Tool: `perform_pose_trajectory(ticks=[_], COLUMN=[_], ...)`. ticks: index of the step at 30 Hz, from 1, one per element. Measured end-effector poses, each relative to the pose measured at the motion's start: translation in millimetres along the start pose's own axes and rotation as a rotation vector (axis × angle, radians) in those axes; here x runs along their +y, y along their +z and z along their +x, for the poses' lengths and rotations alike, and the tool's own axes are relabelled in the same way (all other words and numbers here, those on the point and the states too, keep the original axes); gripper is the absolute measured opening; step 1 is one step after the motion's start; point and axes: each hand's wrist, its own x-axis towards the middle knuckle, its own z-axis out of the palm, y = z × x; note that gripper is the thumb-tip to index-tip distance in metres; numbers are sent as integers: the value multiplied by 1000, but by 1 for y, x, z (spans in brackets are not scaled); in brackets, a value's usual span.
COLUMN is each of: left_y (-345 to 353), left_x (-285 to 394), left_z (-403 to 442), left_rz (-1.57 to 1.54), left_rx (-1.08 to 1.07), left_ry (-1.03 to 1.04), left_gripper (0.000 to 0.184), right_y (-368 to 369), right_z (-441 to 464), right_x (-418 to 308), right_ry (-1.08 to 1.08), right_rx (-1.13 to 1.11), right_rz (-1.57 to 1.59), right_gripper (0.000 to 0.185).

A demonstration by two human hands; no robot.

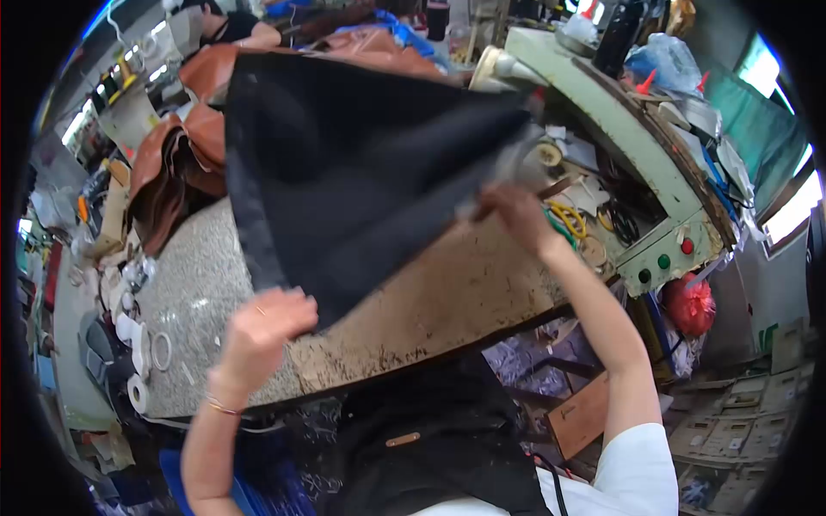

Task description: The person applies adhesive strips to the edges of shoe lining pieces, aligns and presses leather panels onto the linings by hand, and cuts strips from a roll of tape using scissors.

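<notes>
A large black sheet of cloth-like material (361,172) is held up over the workbench, its surface partly smeared by motion. My left hand (271,322) is closed on the sheet's lower left corner. At the sheet's right edge, my right hand (516,215) grips it with bent fingers, somewhat blurred. Below the sheet shows the worn, stained bench top (456,292). Behind it lie brown leather pieces (176,163), folded and draped at the back left.
A pale green machine housing (594,103) with red and green buttons runs along the right. Yellow-handled scissors (568,219) and tape rolls (548,155) lie by it. White rolls (138,391) sit at the left edge. Another person (232,30) is at the back left.
</notes>
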Motion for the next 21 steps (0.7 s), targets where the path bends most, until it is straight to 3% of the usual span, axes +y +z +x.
perform_pose_trajectory(ticks=[1, 3, 6, 7, 9, 11, 15, 16, 17, 19, 21], left_y=[36, 94, 100, 98, 100, 101, 100, 99, 99, 101, 98], left_x=[-3, 8, 20, 21, 24, 24, 26, 27, 27, 25, 17], left_z=[-37, -98, -107, -106, -105, -105, -98, -96, -96, -99, -106], left_rz=[-29, -146, -135, -115, -94, -97, -105, -111, -113, -104, -120], left_rx=[-54, -176, -106, -120, -118, -100, -93, -89, -86, -75, -92], left_ry=[-48, -216, -253, -252, -254, -239, -255, -268, -285, -260, -240], left_gripper=[23, 28, 31, 31, 30, 27, 21, 20, 20, 21, 21], right_y=[23, 39, -21, -26, -48, -41, -33, -46, -62, -64, -47], right_z=[-30, -56, -26, -23, 3, 21, 51, 65, 73, 48, 9], right_x=[-4, -27, -58, -56, -57, -51, -35, -67, -99, -109, -84], right_ry=[54, 409, 688, 827, 975, 1169, 889, 566, 385, 199, 307], right_rx=[-216, -659, -641, -520, -481, -227, -235, -117, -59, 27, -112], right_rz=[-48, -113, 574, 905, 684, 815, 612, 309, 106, 214, 145], right_gripper=[30, 32, 41, 51, 53, 48, 29, 23, 20, 20, 21])
